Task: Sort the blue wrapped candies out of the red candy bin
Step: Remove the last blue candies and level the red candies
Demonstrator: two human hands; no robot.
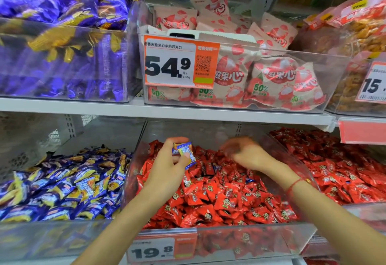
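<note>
The clear red candy bin (240,235) sits at the middle of the lower shelf, heaped with red wrapped candies (217,200). My left hand (167,166) is raised over its back left part and grips a small bunch of blue wrapped candies (184,154). My right hand (244,154) is blurred, with fingers curled down into the red pile at the back; what it holds is not visible. A few blue wrappers (217,167) peek out among the red ones near it. The blue candy bin (62,183) stands just left.
The upper shelf edge (167,112) overhangs the bins, carrying a bin of purple packs (62,56), a bin of pink packets (261,76) with a 54.9 price tag, and orange snacks (355,41). Another bin of red candies (344,170) lies right.
</note>
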